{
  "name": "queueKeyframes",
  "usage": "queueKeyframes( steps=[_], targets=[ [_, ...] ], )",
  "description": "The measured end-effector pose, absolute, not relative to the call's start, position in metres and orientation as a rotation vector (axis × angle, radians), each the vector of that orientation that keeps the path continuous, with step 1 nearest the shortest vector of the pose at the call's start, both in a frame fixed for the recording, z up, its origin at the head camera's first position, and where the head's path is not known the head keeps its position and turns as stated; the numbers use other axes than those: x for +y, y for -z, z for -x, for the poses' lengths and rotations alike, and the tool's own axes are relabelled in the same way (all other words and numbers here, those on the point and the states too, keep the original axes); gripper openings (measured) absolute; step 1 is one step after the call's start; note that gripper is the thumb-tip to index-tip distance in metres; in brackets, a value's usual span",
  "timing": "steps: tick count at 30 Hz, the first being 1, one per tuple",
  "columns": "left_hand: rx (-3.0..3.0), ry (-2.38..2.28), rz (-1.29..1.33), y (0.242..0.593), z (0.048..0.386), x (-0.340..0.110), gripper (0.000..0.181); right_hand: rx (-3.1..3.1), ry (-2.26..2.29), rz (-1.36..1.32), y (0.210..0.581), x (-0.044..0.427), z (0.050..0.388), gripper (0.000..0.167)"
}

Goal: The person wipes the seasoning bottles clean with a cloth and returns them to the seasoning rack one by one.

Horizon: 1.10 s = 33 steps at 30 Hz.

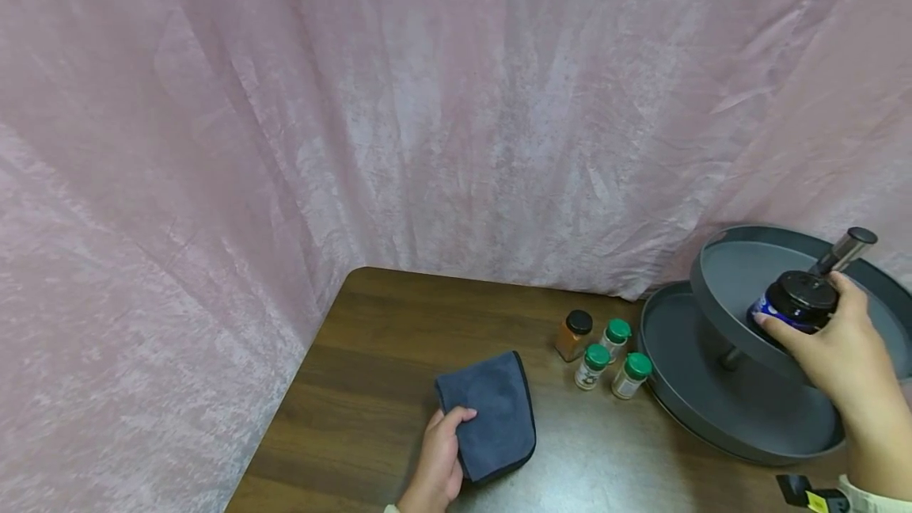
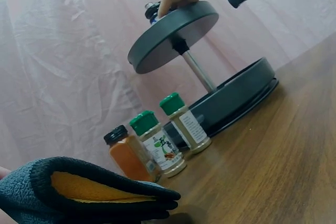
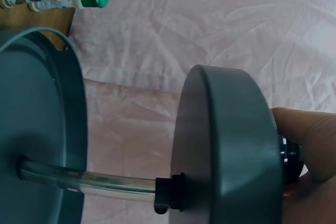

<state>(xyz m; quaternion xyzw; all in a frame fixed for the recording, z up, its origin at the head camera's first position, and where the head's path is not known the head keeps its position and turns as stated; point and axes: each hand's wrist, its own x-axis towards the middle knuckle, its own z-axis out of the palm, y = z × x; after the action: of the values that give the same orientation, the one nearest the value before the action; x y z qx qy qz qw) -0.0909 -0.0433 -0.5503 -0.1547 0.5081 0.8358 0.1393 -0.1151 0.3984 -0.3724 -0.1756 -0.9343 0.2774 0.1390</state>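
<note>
My left hand (image 1: 440,457) holds a folded grey cloth (image 1: 495,418) above the near part of the table, thumb on top. In the left wrist view the cloth (image 2: 100,192) shows dark edging and an orange inner side. At the right, my right hand (image 1: 848,347) grips a dark jar (image 1: 805,299) with a black lid and a blue label. The jar is at the upper tray (image 1: 741,267) of a two-tier grey stand, beside its metal post (image 1: 848,248). Whether its base touches the tray is hidden by the rim and hand.
Left of the stand's lower tray (image 1: 684,339) stand an orange spice bottle (image 1: 572,339) with a black cap and three green-capped spice bottles (image 1: 631,376). A pink curtain (image 1: 442,117) hangs behind the wooden table (image 1: 370,362).
</note>
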Motion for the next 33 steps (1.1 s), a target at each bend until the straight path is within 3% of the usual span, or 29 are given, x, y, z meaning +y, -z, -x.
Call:
queueKeyframes(
  steps=[8,13,17,28,33],
  targets=[
    [1.463,-2.405,0.447,0.549,0.092,-0.047,0.038,-2.510,-0.722,0.507,0.356,0.369,0.101,0.087],
    [1.449,-2.406,0.446,0.550,0.090,-0.048,0.038,-2.252,-0.631,0.191,0.357,0.342,0.097,0.058],
    [1.460,-2.405,0.456,0.550,0.089,-0.048,0.037,-2.344,-0.636,0.041,0.363,0.327,0.099,0.045],
    [1.490,-2.383,0.453,0.549,0.092,-0.051,0.043,-2.761,-0.549,-0.058,0.388,0.317,0.108,0.073],
    [1.497,-2.378,0.459,0.549,0.093,-0.052,0.045,-2.760,-0.469,-0.054,0.397,0.315,0.108,0.075]
  ],
)
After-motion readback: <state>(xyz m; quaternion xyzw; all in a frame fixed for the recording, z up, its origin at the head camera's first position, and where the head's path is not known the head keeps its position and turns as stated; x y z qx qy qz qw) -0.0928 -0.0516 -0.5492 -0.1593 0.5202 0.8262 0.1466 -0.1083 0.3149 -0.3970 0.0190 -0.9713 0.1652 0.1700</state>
